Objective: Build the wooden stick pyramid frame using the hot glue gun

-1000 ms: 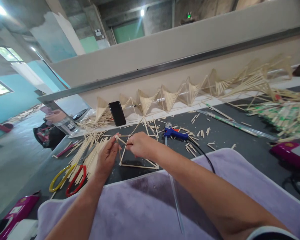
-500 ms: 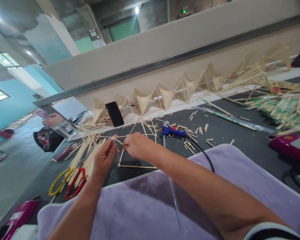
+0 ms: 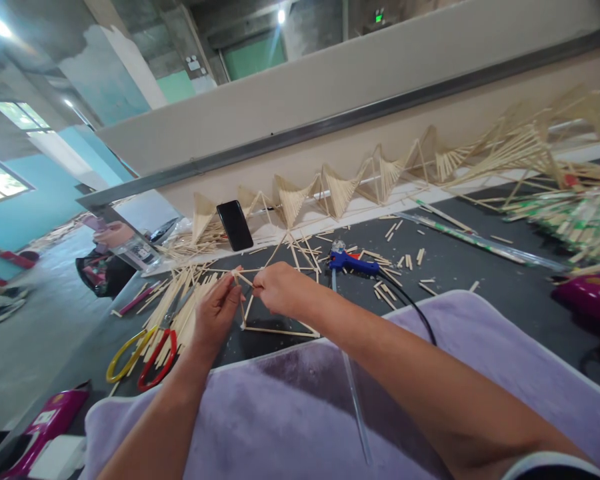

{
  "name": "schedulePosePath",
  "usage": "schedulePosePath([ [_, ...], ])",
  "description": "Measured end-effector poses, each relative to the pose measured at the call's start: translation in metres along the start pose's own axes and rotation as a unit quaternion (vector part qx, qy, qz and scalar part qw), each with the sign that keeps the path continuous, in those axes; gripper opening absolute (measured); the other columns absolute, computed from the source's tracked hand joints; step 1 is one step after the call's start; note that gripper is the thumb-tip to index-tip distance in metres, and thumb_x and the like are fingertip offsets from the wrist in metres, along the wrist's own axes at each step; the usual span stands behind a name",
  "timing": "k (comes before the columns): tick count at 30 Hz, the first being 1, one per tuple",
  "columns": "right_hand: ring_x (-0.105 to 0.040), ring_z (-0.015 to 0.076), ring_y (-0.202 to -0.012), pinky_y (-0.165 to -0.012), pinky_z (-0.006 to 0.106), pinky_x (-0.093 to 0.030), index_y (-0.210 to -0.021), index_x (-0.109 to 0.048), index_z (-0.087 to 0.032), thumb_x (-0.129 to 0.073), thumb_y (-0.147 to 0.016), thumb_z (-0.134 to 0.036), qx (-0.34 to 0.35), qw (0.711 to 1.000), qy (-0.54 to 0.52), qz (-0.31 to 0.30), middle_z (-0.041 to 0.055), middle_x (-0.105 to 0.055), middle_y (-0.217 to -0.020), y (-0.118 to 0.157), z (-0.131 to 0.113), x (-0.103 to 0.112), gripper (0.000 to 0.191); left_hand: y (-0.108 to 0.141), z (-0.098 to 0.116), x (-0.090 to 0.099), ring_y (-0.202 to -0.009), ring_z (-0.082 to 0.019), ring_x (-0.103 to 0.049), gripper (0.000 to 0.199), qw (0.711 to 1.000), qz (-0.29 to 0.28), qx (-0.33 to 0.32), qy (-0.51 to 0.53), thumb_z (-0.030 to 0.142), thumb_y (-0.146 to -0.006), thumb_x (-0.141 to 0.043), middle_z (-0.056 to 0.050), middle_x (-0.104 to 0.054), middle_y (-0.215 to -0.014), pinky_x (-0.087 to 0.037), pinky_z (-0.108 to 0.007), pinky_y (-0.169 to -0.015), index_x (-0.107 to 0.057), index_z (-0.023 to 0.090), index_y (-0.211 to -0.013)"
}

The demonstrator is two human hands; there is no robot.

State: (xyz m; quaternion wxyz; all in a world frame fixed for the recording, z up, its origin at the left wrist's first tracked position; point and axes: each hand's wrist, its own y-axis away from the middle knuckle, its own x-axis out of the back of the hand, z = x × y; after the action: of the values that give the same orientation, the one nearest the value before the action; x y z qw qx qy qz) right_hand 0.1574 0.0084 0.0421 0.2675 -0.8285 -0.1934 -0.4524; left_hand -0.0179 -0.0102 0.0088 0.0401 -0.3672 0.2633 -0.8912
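Observation:
A frame of thin wooden sticks (image 3: pixel 280 331) stands on the dark table in front of me, with its bars joined at the corners. My left hand (image 3: pixel 219 308) is closed round its upper left corner, fingers pinching the sticks there. Just right of it, my right hand (image 3: pixel 279 288) pinches a short slanting wooden stick that runs to the same corner; its fingertips are partly hidden. Beyond my right wrist lies a blue hot glue gun (image 3: pixel 353 263), a clear glue stick (image 3: pixel 355 407) reaching from it under my forearm.
Scissors (image 3: pixel 166 360) with yellow and red handles rest on loose sticks (image 3: pixel 185 313) at left. A phone (image 3: pixel 235 225) leans behind. Twisted stick models (image 3: pixel 341 190) line the wall. A purple towel (image 3: pixel 290 420) covers the near edge; bagged sticks (image 3: pixel 575 220) lie right.
The whole view has shifted slightly, so things appear a little further right. Both hands keep their hold at the frame's corner, with hardly any movement relative to it.

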Motion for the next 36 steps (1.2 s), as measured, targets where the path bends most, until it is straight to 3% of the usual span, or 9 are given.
schedulePosePath([
  [5, -0.056, 0.0128, -0.053, -0.050, 0.022, -0.033, -0.076, -0.069, -0.013, -0.051, -0.080, -0.022, -0.003, 1.000, 0.005, 0.003, 0.0068, -0.066, -0.061, 0.000, 0.000, 0.000, 0.021, 0.000, 0.000, 0.000, -0.077, -0.015, -0.059, 0.037, 1.000, -0.001, 0.002, -0.001, 0.034, -0.084, -0.049, -0.007, -0.064, -0.103, -0.046, -0.030, -0.080, -0.056, 0.018, -0.117],
  [11, -0.058, 0.0136, -0.059, -0.051, 0.023, -0.031, -0.074, -0.069, -0.011, -0.049, -0.079, -0.015, 0.027, 0.999, 0.026, 0.018, 0.0090, -0.068, -0.067, 0.000, -0.003, -0.005, 0.021, -0.002, -0.002, 0.005, -0.098, -0.019, -0.058, 0.035, 1.000, -0.005, -0.015, -0.020, 0.033, -0.084, -0.049, -0.008, -0.062, -0.112, -0.042, -0.030, -0.089, -0.059, 0.017, -0.113],
  [16, -0.060, 0.0152, -0.065, -0.054, 0.024, -0.032, -0.078, -0.069, -0.012, -0.046, -0.082, -0.018, 0.025, 0.999, 0.014, 0.045, 0.0111, -0.068, -0.074, 0.000, -0.007, -0.010, 0.024, -0.001, -0.004, 0.009, -0.084, -0.017, -0.060, 0.035, 1.000, -0.014, -0.006, -0.025, 0.032, -0.085, -0.047, -0.007, -0.065, -0.103, -0.044, -0.029, -0.083, -0.058, 0.016, -0.114],
  [19, -0.059, 0.0147, -0.063, -0.052, 0.024, -0.031, -0.076, -0.069, -0.013, -0.047, -0.082, -0.021, 0.020, 0.998, 0.001, 0.063, 0.0096, -0.068, -0.071, -0.002, -0.006, -0.017, 0.024, 0.000, -0.006, 0.010, -0.086, -0.018, -0.059, 0.032, 1.000, -0.011, -0.003, -0.018, 0.033, -0.084, -0.048, -0.008, -0.065, -0.100, -0.044, -0.030, -0.083, -0.060, 0.015, -0.109],
  [25, -0.059, 0.0137, -0.063, -0.051, 0.023, -0.030, -0.076, -0.067, -0.014, -0.047, -0.082, -0.021, 0.026, 0.996, -0.021, 0.087, 0.0070, -0.066, -0.069, -0.009, 0.000, -0.033, 0.022, 0.000, -0.008, 0.007, -0.089, -0.018, -0.059, 0.027, 1.000, 0.008, 0.006, -0.013, 0.033, -0.084, -0.047, -0.008, -0.064, -0.104, -0.043, -0.030, -0.084, -0.062, 0.016, -0.101],
  [31, -0.057, 0.0129, -0.063, -0.054, 0.023, -0.030, -0.075, -0.068, -0.012, -0.049, -0.082, -0.019, 0.030, 0.996, -0.015, 0.080, 0.0077, -0.067, -0.070, -0.009, 0.001, -0.026, 0.021, -0.002, -0.001, 0.003, -0.082, -0.016, -0.059, 0.028, 1.000, 0.014, -0.004, -0.011, 0.034, -0.085, -0.045, -0.010, -0.058, -0.120, -0.046, -0.027, -0.076, -0.062, 0.016, -0.098],
  [36, -0.054, 0.0116, -0.061, -0.054, 0.022, -0.029, -0.074, -0.067, -0.013, -0.048, -0.083, -0.020, 0.027, 0.994, -0.041, 0.103, 0.0055, -0.065, -0.067, -0.009, 0.005, -0.022, 0.022, -0.004, 0.007, 0.001, -0.069, -0.014, -0.058, 0.035, 1.000, 0.029, 0.005, -0.011, 0.034, -0.084, -0.046, -0.006, -0.066, -0.090, -0.047, -0.026, -0.069, -0.057, 0.016, -0.112],
])
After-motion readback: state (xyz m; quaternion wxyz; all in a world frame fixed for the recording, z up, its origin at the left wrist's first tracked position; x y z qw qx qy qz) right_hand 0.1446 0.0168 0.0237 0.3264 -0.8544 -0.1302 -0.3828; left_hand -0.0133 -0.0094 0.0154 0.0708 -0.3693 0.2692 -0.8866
